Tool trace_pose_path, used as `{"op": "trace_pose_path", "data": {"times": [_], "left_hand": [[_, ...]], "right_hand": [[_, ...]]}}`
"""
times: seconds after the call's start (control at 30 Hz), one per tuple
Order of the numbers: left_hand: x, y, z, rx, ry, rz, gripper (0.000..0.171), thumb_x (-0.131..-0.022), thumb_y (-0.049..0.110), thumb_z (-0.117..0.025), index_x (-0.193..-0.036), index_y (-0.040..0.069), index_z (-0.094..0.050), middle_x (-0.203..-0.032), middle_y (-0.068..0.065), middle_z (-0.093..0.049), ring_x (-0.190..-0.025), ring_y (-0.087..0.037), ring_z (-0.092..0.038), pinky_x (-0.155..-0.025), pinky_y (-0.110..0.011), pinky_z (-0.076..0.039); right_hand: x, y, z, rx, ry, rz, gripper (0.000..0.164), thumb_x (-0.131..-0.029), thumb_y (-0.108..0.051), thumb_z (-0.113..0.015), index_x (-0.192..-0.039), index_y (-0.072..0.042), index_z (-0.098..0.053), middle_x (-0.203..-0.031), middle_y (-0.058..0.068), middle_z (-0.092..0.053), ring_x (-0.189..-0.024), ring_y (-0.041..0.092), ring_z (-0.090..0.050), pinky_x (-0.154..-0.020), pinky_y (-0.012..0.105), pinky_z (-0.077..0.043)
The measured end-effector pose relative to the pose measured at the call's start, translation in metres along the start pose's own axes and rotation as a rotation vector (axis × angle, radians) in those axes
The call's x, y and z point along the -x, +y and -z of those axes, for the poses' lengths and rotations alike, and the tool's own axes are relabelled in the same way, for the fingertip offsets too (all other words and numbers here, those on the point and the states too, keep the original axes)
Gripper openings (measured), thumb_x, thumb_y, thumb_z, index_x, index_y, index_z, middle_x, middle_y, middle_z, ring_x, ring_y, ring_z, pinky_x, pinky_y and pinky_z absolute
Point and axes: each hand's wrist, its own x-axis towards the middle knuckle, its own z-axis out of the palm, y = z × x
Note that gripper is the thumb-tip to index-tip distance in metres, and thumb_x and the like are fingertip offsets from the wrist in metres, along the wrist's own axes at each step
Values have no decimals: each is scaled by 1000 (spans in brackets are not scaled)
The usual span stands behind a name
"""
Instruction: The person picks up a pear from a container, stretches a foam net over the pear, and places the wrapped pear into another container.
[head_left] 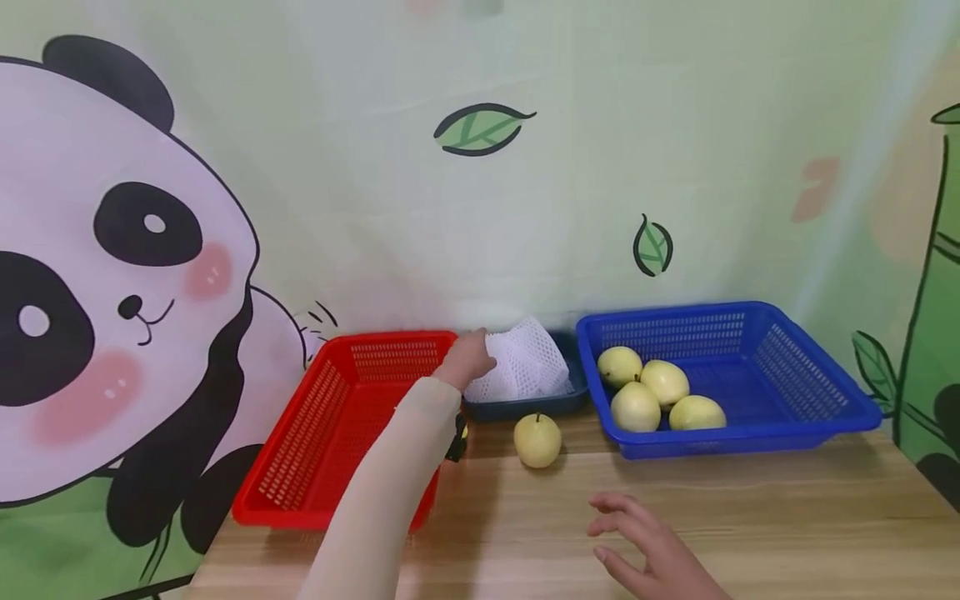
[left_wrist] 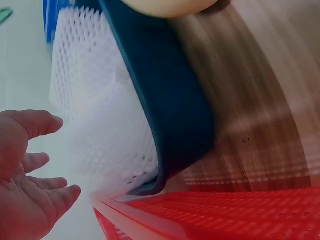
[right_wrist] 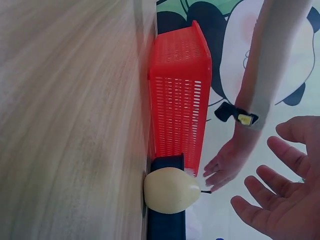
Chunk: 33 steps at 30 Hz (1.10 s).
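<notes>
My left hand (head_left: 467, 360) is stretched out at the left end of a small dark blue tray (head_left: 534, 407) holding white foam fruit nets (head_left: 528, 360). In the left wrist view its fingers are spread beside the nets (left_wrist: 107, 110), with a gap between and nothing held. A single yellow pear (head_left: 537, 440) stands upright on the table in front of the tray, stem up. Lower right, my right hand (head_left: 645, 542) hovers over the table, fingers loosely bent and holding nothing. The right wrist view shows the same hand (right_wrist: 285, 195) apart from the pear.
A red perforated basket (head_left: 337, 517) stands on the left, under my left forearm. The larger blue basket (head_left: 750, 442) at right holds several pears (head_left: 636, 407) in its left part. Behind the wooden table (head_left: 787, 525) hangs a panda-patterned backdrop (head_left: 360, 167).
</notes>
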Motion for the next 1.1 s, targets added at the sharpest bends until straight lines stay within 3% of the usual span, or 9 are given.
{"op": "trace_pose_path", "data": {"times": [0.17,0.33,0.43,0.63,0.77,0.97,1.1], "left_hand": [[-11,-4,-2,-31,-13,39,48,-96,11,-67,-141,-2,-54,-138,-22,-62,-124,-34,-61,-109,-42,-53],[-18,-10,-10,-209,2,35,24,-96,10,-68,-117,-2,-68,-110,-18,-72,-92,-28,-64,-89,-36,-60],[-16,-13,-13,-272,49,38,24,-95,11,-69,-116,-2,-69,-109,-19,-72,-96,-29,-66,-90,-38,-61],[-14,-14,-6,-280,117,17,21,-100,9,-61,-112,-3,-72,-112,-21,-74,-103,-34,-70,-92,-42,-62],[-12,-12,8,-237,98,-8,22,-102,9,-55,-109,-2,-74,-112,-20,-75,-104,-32,-71,-92,-42,-61],[-9,-6,29,-135,58,-47,25,-102,11,-58,-120,4,-73,-123,-15,-74,-114,-30,-67,-106,-41,-55],[-5,-1,39,-165,59,-99,26,-102,11,-58,-123,4,-73,-125,-14,-73,-117,-29,-67,-108,-40,-53]], "right_hand": [[1,-1,-3,-3,42,34,28,-86,-8,-79,-105,-26,-68,-122,7,-68,-117,4,-61,-88,22,-56],[3,-1,-8,-13,57,62,29,-84,-7,-80,-104,-24,-68,-121,6,-68,-118,3,-61,-89,22,-55],[3,-1,-8,-17,43,52,27,-86,-8,-79,-104,-24,-68,-121,7,-68,-117,4,-62,-88,22,-56],[3,-1,-6,0,44,24,25,-87,-8,-78,-104,-25,-68,-120,7,-69,-115,6,-63,-87,23,-56],[1,-1,-6,17,68,32,27,-86,-8,-78,-103,-26,-68,-119,5,-69,-113,7,-64,-87,23,-57],[-4,1,-3,27,81,11,28,-87,-8,-78,-103,-29,-68,-121,4,-70,-113,9,-65,-89,24,-57],[-5,1,-2,29,74,2,27,-88,-8,-77,-102,-30,-68,-121,4,-69,-114,10,-64,-89,25,-57]]}}
